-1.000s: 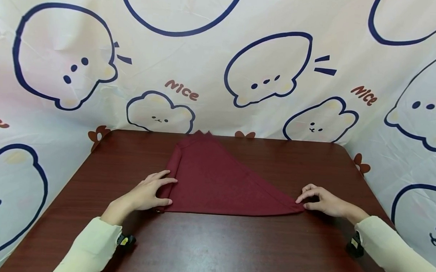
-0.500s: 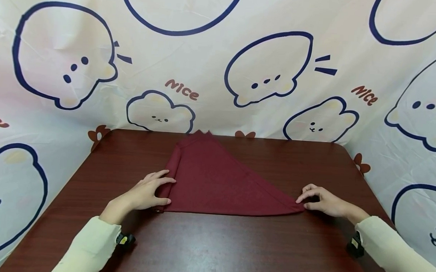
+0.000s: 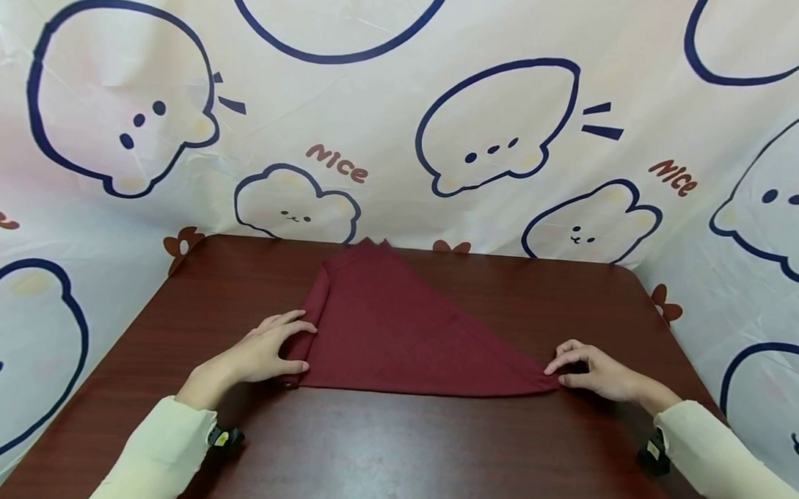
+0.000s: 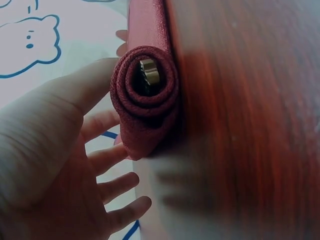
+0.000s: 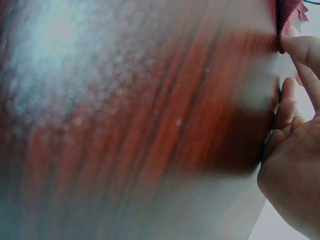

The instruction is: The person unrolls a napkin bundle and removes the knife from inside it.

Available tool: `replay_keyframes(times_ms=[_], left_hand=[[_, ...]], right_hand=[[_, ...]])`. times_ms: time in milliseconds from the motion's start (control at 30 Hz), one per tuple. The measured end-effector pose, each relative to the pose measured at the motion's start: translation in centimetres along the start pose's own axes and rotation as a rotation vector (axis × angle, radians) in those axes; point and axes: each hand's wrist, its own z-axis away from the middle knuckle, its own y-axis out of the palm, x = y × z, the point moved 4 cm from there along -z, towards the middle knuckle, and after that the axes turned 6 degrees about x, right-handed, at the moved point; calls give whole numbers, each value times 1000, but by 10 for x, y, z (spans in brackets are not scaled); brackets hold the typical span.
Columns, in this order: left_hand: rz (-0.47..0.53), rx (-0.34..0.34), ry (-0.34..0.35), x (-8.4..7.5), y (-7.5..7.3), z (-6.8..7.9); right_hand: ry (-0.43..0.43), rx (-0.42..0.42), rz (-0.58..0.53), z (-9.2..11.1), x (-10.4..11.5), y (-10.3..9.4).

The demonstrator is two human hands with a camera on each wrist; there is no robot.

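A dark red cloth [image 3: 397, 330] lies spread on the table, narrowing to a corner at the right. Its left edge is wound into a roll [image 3: 316, 294]. In the left wrist view, the end of the roll [image 4: 120, 87] shows several layers around something gold-coloured [image 4: 150, 71] and dark, mostly hidden inside. My left hand [image 3: 260, 353] rests on the roll near its front end, thumb and fingers spread and fairly straight. At the cloth's right corner, my right hand [image 3: 596, 370] pinches the fabric between thumb and fingers. The right wrist view catches only a bit of cloth [image 5: 286, 17] by the fingertips.
The dark brown wooden table [image 3: 379, 454] has a bright reflection in front of the cloth. A white backdrop [image 3: 391, 117] with bear drawings stands around its back and sides. The cloth's far tip reaches the table's back edge.
My left hand has drawn back slightly to the left over the roll. The right hand keeps its pinch at the corner, and the cloth lies nearly the same. The head view has shifted a little.
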Motion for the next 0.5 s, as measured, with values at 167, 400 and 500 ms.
replay_keyframes(times_ms=[167, 400, 500], left_hand=[[5, 8, -5, 3, -1, 2], [11, 17, 0, 3, -8, 1], [19, 23, -3, 5, -8, 3]], right_hand=[[13, -14, -12, 1, -2, 2], [-8, -21, -18, -1, 0, -1], [-16, -17, -27, 0, -1, 1]])
